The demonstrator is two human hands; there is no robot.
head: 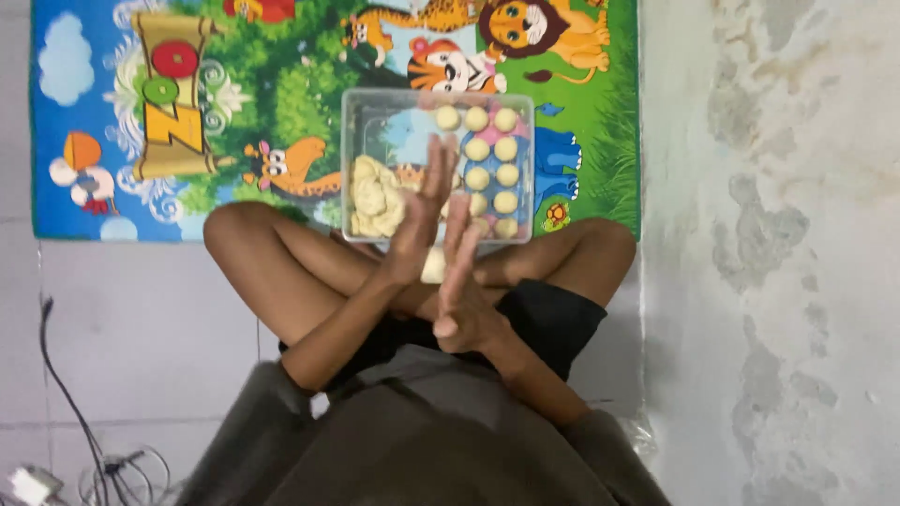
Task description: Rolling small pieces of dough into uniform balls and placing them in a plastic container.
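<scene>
My left hand (420, 220) and my right hand (459, 286) are pressed palm to palm over my crossed legs, fingers straight. A pale piece of dough (433, 266) shows between the palms. Just beyond the hands stands a clear plastic box (349, 141). A rough lump of dough (373, 197) lies in its left half. Several small round dough balls (492, 150) sit in rows in its right half. My fingertips overlap the box's middle in the view.
The box rests on a colourful play mat (234, 112) printed with cartoon animals. Grey floor tiles (141, 309) lie to the left, with cables (94, 450) at the lower left. A mottled grey surface (778, 234) runs along the right.
</scene>
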